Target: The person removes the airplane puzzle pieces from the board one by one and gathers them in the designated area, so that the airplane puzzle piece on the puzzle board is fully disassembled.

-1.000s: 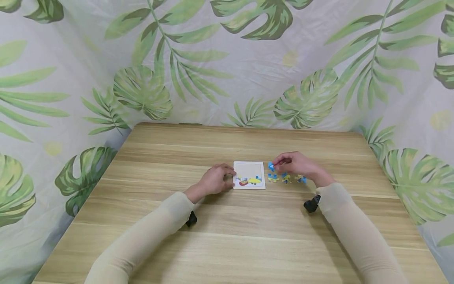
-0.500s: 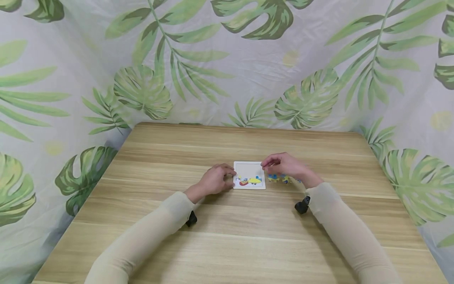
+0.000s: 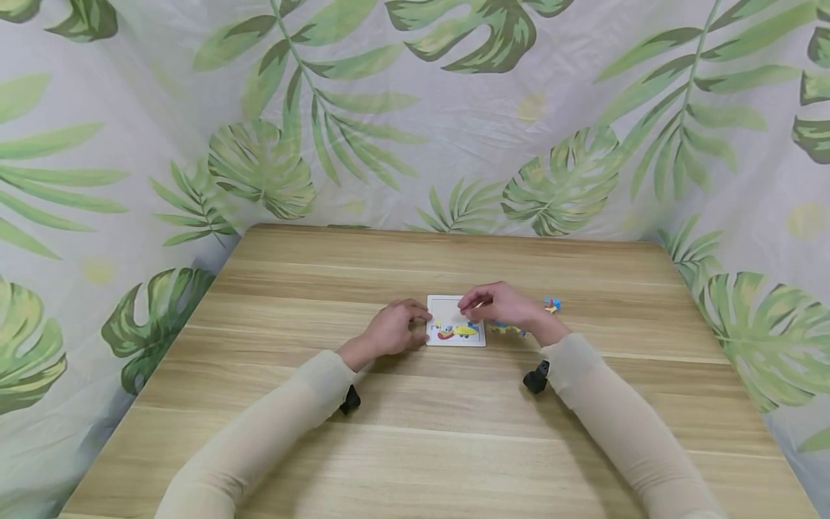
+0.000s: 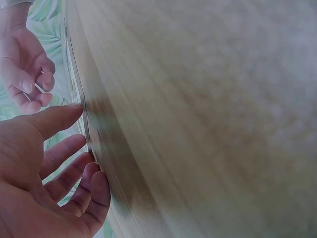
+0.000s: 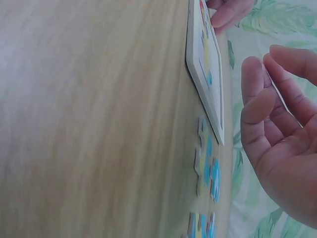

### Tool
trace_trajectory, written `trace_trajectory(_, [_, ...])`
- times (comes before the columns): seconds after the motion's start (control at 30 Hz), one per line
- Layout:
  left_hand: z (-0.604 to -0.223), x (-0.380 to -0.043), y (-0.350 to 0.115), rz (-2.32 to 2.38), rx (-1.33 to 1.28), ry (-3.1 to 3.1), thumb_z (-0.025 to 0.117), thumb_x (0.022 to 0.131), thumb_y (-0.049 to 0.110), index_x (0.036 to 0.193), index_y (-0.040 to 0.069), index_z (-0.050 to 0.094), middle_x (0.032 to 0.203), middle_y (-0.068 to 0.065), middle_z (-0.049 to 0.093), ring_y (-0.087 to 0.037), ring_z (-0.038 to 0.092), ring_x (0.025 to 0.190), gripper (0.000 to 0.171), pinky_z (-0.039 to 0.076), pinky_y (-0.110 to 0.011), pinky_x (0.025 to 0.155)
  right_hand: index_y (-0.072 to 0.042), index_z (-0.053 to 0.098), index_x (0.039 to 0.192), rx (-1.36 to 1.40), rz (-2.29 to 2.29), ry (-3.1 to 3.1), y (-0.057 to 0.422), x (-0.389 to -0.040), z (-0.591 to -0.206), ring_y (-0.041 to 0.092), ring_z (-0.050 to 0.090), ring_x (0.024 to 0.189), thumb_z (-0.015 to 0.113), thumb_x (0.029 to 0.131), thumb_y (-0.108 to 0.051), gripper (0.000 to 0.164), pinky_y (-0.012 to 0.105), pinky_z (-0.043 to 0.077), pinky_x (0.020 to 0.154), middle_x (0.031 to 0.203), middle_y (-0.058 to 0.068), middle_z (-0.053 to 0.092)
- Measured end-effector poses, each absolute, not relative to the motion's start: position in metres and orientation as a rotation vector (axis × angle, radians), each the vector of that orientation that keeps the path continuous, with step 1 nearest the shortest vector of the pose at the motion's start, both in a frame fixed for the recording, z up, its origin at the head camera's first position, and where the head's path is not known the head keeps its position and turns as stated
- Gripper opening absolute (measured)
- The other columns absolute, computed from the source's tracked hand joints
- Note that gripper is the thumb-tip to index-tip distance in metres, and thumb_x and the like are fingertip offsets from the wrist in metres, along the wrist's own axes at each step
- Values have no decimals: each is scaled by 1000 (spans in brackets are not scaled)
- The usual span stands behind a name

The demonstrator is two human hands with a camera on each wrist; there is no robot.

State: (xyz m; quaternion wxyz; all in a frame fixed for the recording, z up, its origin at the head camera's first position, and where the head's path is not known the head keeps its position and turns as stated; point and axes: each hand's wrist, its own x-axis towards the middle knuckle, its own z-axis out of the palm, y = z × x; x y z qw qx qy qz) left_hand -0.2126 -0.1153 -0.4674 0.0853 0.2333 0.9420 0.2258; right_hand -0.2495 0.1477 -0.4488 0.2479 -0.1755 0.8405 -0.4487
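A white-bordered jigsaw puzzle board [image 3: 447,298] lies on the table, with yellow and red picture parts along its near side. My left hand [image 3: 394,328] rests against the board's left edge, its thumb and fingertips touching the rim; the left wrist view shows those fingers loosely bent. Over the board's right half hovers my right hand [image 3: 502,306], thumb and fingertips drawn together in a pinch. The puzzle piece it carries is hidden behind the fingers in every view. Right of the board lie loose puzzle pieces [image 5: 204,161], partly covered by the right hand in the head view.
One blue and red puzzle piece [image 3: 552,305] shows beyond the right wrist. Everything lies on a wood-grain table [image 3: 441,454]. A leaf-print cloth [image 3: 363,108] hangs behind it. Dark wrist cameras sit under both sleeves.
My right hand has moved left from the loose pieces to above the board, uncovering a blue and red piece behind it. The left hand and the board have stayed put.
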Motion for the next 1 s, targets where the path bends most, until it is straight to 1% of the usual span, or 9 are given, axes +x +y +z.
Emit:
trace_trajectory(0.1, [-467, -213, -115, 673, 707, 2812, 78, 87, 26, 121, 11, 72, 133, -7, 64, -25, 62, 117, 37, 51, -41, 103, -9, 71, 116, -496, -1231, 2282, 142, -249, -449, 16, 60, 83, 70, 92, -20, 26, 29, 51, 65, 105, 6, 73])
trace_trajectory(0.23, [-467, -213, -115, 682, 713, 2815, 78, 87, 25, 120, 11, 72, 133, -8, 64, -26, 62, 118, 36, 50, -42, 103, -11, 71, 114, -502, -1231, 2262, 135, -249, -450, 16, 60, 84, 71, 92, -19, 24, 29, 50, 63, 107, 3, 73])
trace_trajectory(0.33, [-467, -213, -116, 689, 712, 2815, 78, 87, 24, 120, 10, 72, 133, -8, 64, -26, 63, 117, 36, 51, -42, 103, -13, 72, 113, -504, -1214, 2268, 129, -249, -451, 14, 63, 92, 72, 91, -19, 23, 28, 51, 68, 109, 1, 73])
trace_trajectory(0.4, [-467, -213, -116, 688, 714, 2817, 78, 87, 24, 120, 11, 72, 133, -8, 65, -26, 63, 116, 36, 51, -41, 102, -13, 72, 113, -518, -1205, 2271, 125, -248, -452, 14, 64, 97, 72, 90, -18, 23, 27, 50, 71, 110, 1, 73])
trace_trajectory(0.53, [-466, -213, -116, 690, 731, 2823, 78, 87, 23, 119, 10, 72, 132, -8, 65, -26, 64, 114, 35, 52, -41, 100, -13, 73, 112, -546, -1179, 2289, 118, -248, -454, 15, 64, 100, 71, 91, -15, 21, 26, 50, 74, 110, 2, 73])
trace_trajectory(0.7, [-466, -213, -116, 693, 747, 2825, 79, 87, 22, 118, 9, 73, 131, -8, 66, -26, 64, 114, 34, 52, -42, 100, -15, 74, 110, -548, -1178, 2282, 112, -249, -459, 14, 64, 97, 71, 91, -14, 19, 25, 50, 79, 107, 1, 73])
trace_trajectory(0.83, [-466, -213, -116, 690, 751, 2822, 79, 86, 23, 118, 9, 73, 131, -8, 66, -26, 64, 113, 35, 53, -42, 99, -14, 73, 111, -538, -1180, 2255, 109, -249, -460, 15, 61, 88, 70, 91, -13, 20, 27, 50, 71, 104, 2, 74])
trace_trajectory(0.93, [-467, -213, -116, 687, 756, 2817, 79, 86, 23, 119, 10, 73, 132, -8, 65, -26, 64, 113, 35, 53, -42, 99, -15, 72, 113, -536, -1162, 2248, 107, -248, -461, 15, 60, 86, 68, 93, -14, 20, 27, 49, 68, 103, 2, 73])
trace_trajectory(1.0, [-467, -213, -116, 685, 756, 2817, 79, 86, 23, 119, 10, 73, 132, -8, 65, -26, 64, 112, 35, 53, -42, 98, -16, 72, 113, -538, -1151, 2252, 106, -248, -462, 15, 60, 87, 68, 94, -15, 20, 27, 49, 69, 104, 1, 73])
